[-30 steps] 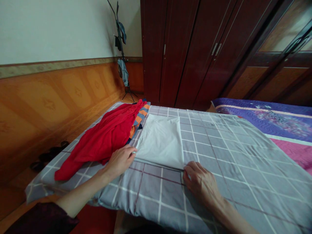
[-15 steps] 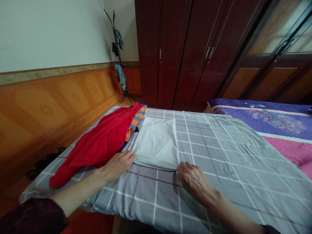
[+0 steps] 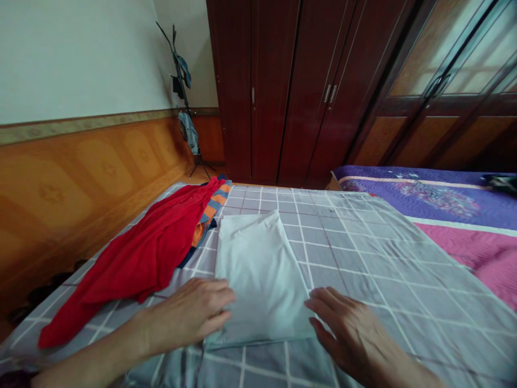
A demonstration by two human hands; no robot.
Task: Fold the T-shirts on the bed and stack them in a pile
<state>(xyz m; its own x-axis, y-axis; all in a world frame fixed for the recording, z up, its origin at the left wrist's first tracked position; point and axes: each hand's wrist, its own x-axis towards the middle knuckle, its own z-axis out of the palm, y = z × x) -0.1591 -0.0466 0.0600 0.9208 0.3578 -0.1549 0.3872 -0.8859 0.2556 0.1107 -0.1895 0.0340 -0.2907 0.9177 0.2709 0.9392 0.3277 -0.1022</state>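
A folded white cloth (image 3: 258, 275), its kind unclear, lies on the grey checked bedsheet (image 3: 343, 253). Its far edge is a little rumpled. By its near left edge is my left hand (image 3: 197, 310), fingers curved and thumb apart, with nothing held. My right hand (image 3: 355, 334) is beside the near right corner, thumb away from the fingers, also holding nothing. Whether the fingertips touch the cloth is hard to tell. To the left a red garment (image 3: 149, 242) is spread over an orange-and-grey striped one (image 3: 210, 210).
Beyond the bed stand a dark red wardrobe (image 3: 270, 91) and a coat rack (image 3: 180, 81) with clothes on it. On the right lies another bed with a purple and pink cover (image 3: 404, 188). The orange-panelled wall (image 3: 100, 167) runs along the left.
The white cloth now lies closer to me and looks longer. Both hands have come nearer and their pinched fingers have opened off its near corners. The view has shifted slightly right.
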